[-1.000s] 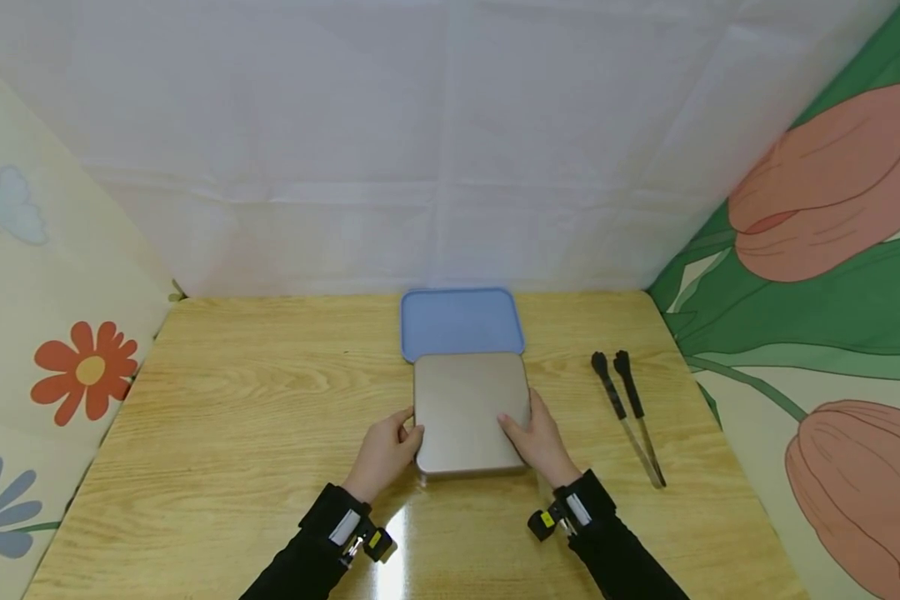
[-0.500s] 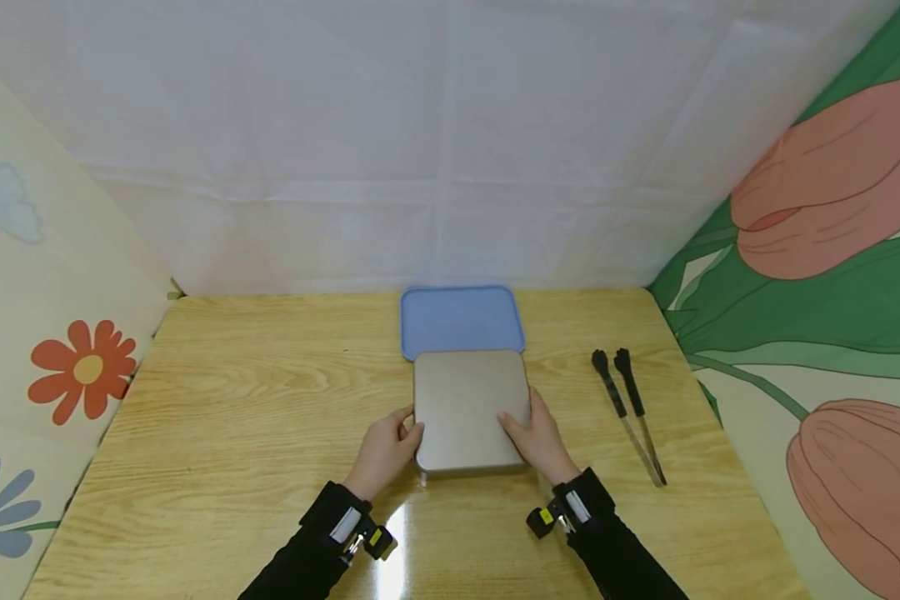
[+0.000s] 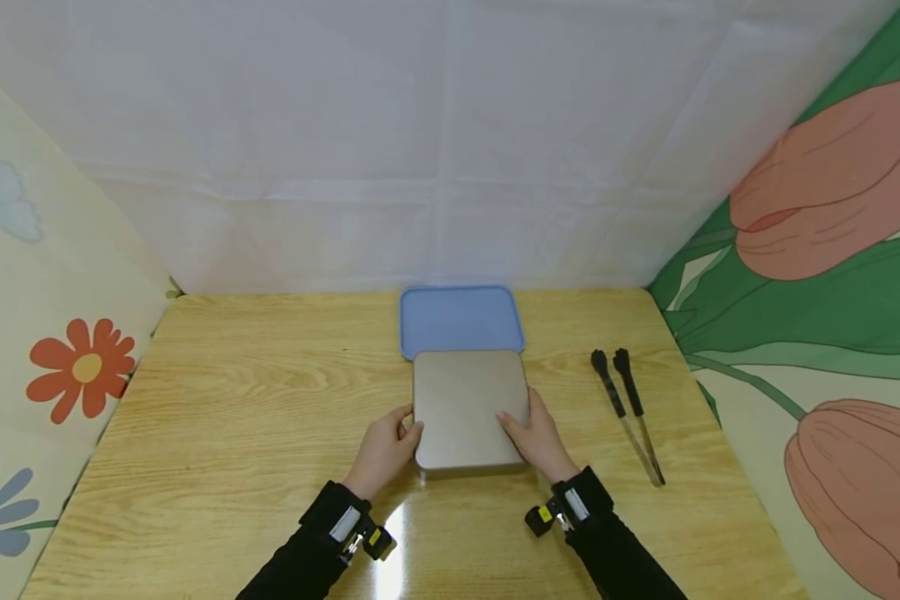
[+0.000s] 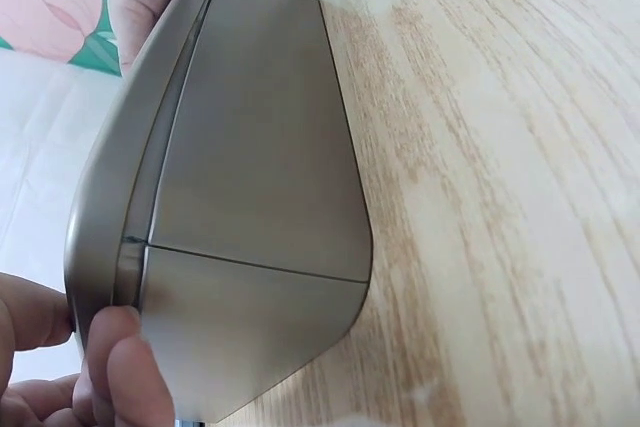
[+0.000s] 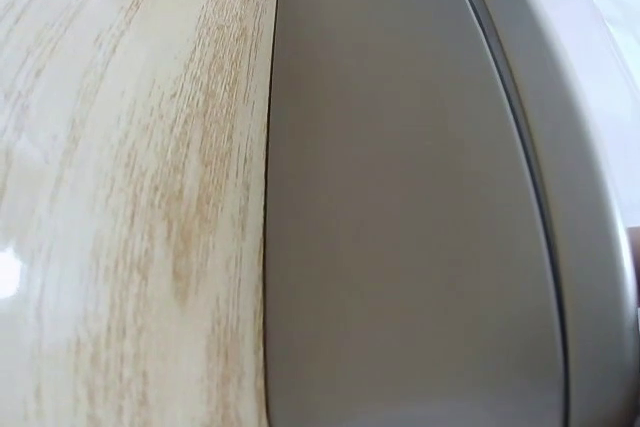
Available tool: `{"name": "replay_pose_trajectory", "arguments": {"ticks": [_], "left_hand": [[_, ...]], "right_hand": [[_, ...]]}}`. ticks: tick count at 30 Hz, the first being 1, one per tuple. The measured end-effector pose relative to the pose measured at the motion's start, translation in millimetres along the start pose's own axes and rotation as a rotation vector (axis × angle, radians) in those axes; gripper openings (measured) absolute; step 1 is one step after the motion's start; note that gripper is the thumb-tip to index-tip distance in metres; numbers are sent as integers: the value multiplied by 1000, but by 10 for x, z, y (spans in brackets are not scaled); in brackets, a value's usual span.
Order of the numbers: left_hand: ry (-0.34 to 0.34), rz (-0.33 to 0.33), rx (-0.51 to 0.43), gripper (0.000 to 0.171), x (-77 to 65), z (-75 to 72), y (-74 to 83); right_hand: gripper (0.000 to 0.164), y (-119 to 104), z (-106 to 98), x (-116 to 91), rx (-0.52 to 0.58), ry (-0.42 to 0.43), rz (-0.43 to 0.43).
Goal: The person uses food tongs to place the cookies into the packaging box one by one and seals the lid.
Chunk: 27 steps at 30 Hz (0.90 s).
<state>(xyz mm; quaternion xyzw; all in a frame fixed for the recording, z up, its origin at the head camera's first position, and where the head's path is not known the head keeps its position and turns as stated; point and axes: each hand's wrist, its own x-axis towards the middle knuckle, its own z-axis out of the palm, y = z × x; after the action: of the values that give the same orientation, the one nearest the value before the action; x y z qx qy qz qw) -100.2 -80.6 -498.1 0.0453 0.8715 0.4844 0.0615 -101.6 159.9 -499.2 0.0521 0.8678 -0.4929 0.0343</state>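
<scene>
A square metal tin [image 3: 468,412] with a champagne-coloured finish stands flat on the table between my hands. Its lid [image 4: 92,227] sits on the body, with a narrow gap under its rim that widens near the left front corner. My left hand [image 3: 385,452] pinches the lid's left edge, thumb above and fingertips [image 4: 115,347] under the rim. On the right side, my right hand [image 3: 543,442] grips the tin with the thumb on top; its other fingers are mostly hidden. The right wrist view shows mainly the tin's front wall [image 5: 400,207] and the thin lid seam.
Directly behind the tin lies a blue tray [image 3: 461,321], close to its back edge. Tongs [image 3: 633,417] with black handles lie to the right on the wooden table [image 3: 255,417]. A white cloth [image 3: 307,167] hangs behind; flower-printed panels [image 3: 832,325] flank the table.
</scene>
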Motion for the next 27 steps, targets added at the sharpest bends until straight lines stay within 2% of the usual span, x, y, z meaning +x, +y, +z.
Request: {"name": "replay_pose_trajectory", "arguments": {"ticks": [7, 18, 24, 27], "left_hand": [[3, 1, -5, 41, 8, -5, -1], [-37, -35, -40, 41, -3, -3, -34], [-32, -32, -39, 40, -20, -29, -20], [-2, -13, -2, 36, -12, -66, -26]], "right_hand": [[67, -14, 3, 7, 7, -1, 21], [69, 19, 12, 2, 1, -15, 49], [76, 0, -15, -58, -9, -1, 12], [74, -19, -52, -74, -25, -3, -3]]}}
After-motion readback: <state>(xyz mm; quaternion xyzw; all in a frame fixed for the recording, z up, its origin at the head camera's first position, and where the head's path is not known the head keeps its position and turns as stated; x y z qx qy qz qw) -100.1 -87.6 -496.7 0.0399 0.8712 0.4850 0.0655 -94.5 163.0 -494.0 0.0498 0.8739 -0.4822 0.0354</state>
